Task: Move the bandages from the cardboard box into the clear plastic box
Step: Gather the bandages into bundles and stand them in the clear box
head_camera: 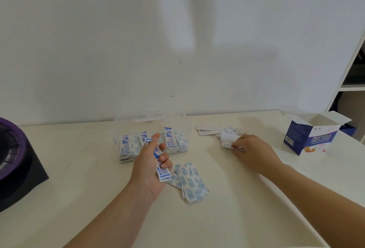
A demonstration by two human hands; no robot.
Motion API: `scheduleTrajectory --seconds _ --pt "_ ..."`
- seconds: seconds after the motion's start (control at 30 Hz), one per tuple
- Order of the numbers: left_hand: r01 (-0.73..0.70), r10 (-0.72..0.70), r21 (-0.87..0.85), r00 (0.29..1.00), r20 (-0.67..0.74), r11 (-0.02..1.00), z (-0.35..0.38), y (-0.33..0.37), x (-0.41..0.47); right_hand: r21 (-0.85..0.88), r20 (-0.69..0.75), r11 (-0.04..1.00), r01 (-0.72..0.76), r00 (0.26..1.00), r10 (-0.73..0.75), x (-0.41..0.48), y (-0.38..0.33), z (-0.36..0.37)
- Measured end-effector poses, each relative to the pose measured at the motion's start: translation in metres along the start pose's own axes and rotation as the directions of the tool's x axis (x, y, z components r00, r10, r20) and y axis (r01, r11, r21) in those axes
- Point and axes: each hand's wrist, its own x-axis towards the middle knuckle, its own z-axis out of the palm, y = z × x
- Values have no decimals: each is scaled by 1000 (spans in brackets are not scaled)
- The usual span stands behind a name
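While the left hand (150, 160) grips a bandage stack (163, 173), apparently for the clear box (183, 121) at 12 o'clock, the right hand (251, 149) pinches loose strips (228, 137) at 2 o'clock.

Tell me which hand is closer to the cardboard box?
Right. The right hand is left of the cardboard box; the left hand is farther, by the clear plastic box.

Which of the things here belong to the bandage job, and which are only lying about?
Job: cardboard box; clear plastic box, partly filled; bundle gripped by the left hand; pile that the right hand pinches; loose bandages on the table.
Lying about: purple and black object at the left; white shelf at the right.
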Motion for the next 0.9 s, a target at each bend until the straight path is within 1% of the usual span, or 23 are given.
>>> scheduleTrajectory --seconds 0.13,0.2,0.23,0.33,0.37,0.4,0.47,0.53,0.57,0.63,0.67,0.73,0.8,0.9 --pt "5 -5 2 1000 -2 1000 -1 0 0 123 -120 992 17 993 -2 -3 3 11" --pt "14 -14 3 1000 -3 1000 0 0 -1 170 -158 985 24 987 3 -3 2 12" --pt "18 -18 4 1000 -3 1000 0 0 -1 168 -161 985 28 987 0 -3 1 12" --pt "40 -40 12 999 5 999 1 1 -3 92 -131 995 40 991 -28 -4 -3 11" --pt "57 -58 17 998 7 998 1 1 -3 78 -154 996 49 987 -36 -4 -5 9" --pt "78 -78 20 997 9 997 2 1 -4 86 -217 994 64 975 -44 -4 -6 5" --pt "124 -125 27 992 11 992 4 0 -5 199 -396 972 123 918 -36 -3 -14 -6" --pt "172 -173 27 985 21 985 5 -2 -6 360 -518 896 260 855 -40 -6 -34 -21" --pt "196 -196 20 980 38 980 4 -3 -6 434 -534 836 335 843 -61 -9 -48 -29" --pt "247 -248 16 964 98 969 7 -4 -11 512 -505 724 462 844 -182 -23 -81 -40" --pt "273 -274 24 952 136 962 10 -4 -15 510 -469 693 509 840 -272 -30 -95 -39" --pt "317 -322 58 924 208 947 14 -4 -22 506 -348 658 557 831 -435 -41 -114 -30" --pt "348 -358 85 902 241 934 14 -3 -25 557 -200 650 517 843 -499 -47 -121 -23" --pt "370 -385 104 883 270 923 11 -2 -24 662 -52 630 406 863 -502 -49 -121 -25"
